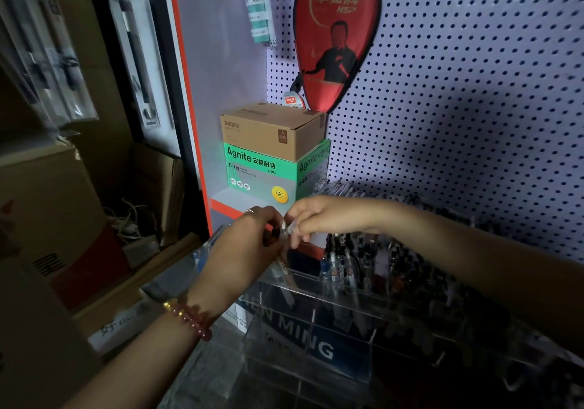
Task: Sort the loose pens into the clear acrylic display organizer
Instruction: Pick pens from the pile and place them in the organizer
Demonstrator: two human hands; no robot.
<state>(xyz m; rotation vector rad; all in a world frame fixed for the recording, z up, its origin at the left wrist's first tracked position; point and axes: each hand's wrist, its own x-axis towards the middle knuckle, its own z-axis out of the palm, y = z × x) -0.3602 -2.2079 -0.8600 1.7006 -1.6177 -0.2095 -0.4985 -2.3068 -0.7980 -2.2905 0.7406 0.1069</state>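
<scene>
Head: left hand [243, 246], right hand [319, 219] pinch pens [283, 231].

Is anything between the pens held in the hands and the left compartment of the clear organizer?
Nothing visible blocks them. The left hand and right hand hold the pens directly over the organizer, whose left compartment is open on top.

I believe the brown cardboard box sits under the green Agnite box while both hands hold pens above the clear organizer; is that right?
Not quite: the head view shows the brown cardboard box on top of the green Agnite box, not under it. The rest is right.
</scene>
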